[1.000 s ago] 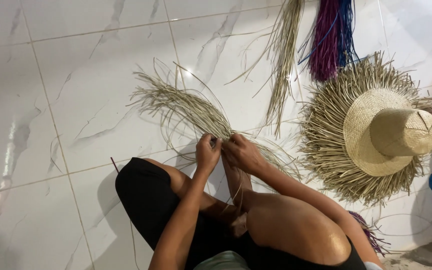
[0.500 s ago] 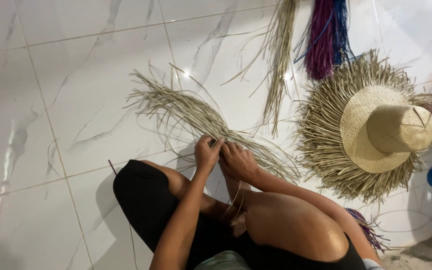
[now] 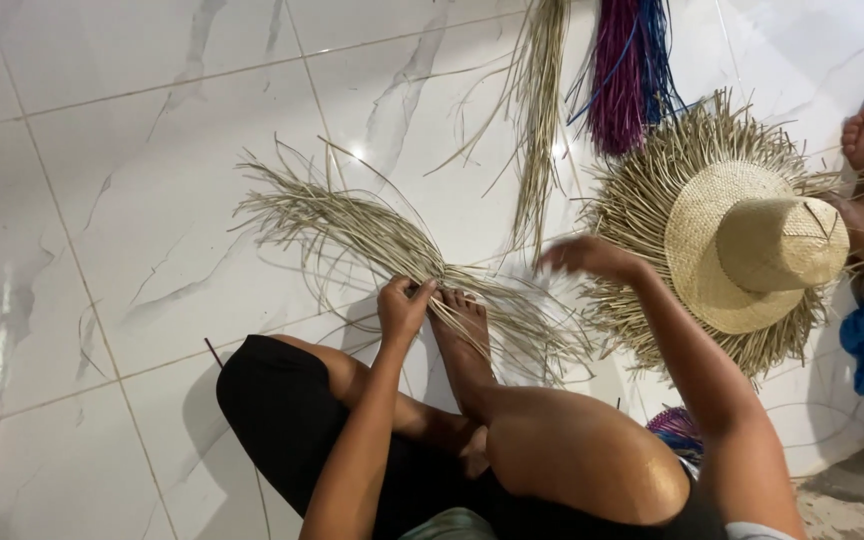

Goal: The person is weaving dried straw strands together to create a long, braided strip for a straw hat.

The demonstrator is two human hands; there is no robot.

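White tiles (image 3: 132, 200); left hand (image 3: 404, 305) pinches straw bundle (image 3: 352, 225), right hand (image 3: 587, 255) spread empty

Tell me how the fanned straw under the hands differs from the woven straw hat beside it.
The loose fan of pale straw strands lies flat, unwoven and spreading from one point; the round woven straw hat is tightly plaited with a raised crown. The fan is pinned by the left hand and a foot; the hat lies untouched, the right hand hovering nearby. Both share pale straw and loose fringed ends.
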